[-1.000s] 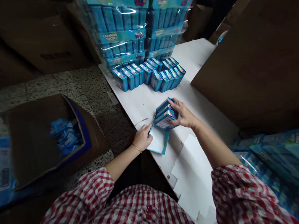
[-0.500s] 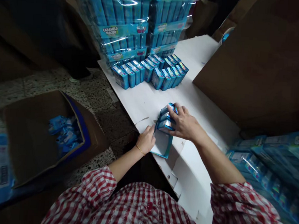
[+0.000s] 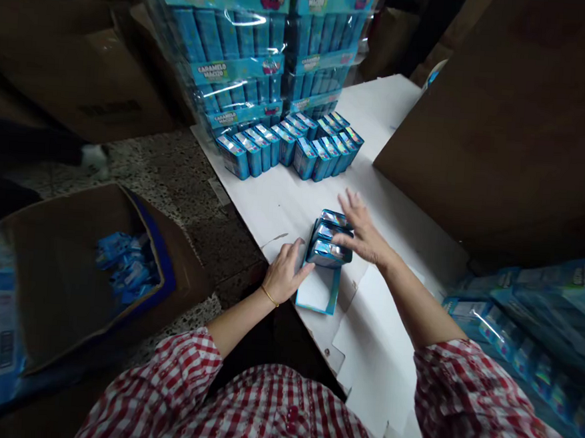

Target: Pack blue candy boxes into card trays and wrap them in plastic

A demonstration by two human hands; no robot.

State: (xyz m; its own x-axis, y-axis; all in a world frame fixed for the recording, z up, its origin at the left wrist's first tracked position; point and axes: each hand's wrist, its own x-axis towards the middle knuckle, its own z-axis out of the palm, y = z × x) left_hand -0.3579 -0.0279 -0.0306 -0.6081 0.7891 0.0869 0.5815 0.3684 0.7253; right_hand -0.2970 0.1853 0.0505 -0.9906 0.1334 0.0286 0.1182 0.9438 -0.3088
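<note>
On the white table [image 3: 296,206], a shallow blue display tray [image 3: 317,294] with a white inside holds three small blue packs [image 3: 329,251] with shiny tops, standing at its far end. My left hand [image 3: 285,272] is open beside the tray's left edge, thumb and fingers apart. My right hand [image 3: 362,234] is open with fingers spread, at the right side of the packs; its thumb lies over or just above them, and I cannot tell whether it touches. Farther back stand rows of similar blue packs [image 3: 290,142].
Behind the rows rises a stack of plastic-wrapped display boxes [image 3: 238,62]. A large cardboard panel [image 3: 504,127] stands at right, above more wrapped boxes [image 3: 524,342]. On the left, an open carton [image 3: 58,276] contains blue wrappers [image 3: 128,264]. A person's foot [image 3: 93,160] is on the floor.
My right hand has loosened from the packs and spread its fingers. My left hand has come off the tray's edge and opened. A person's foot has appeared at left.
</note>
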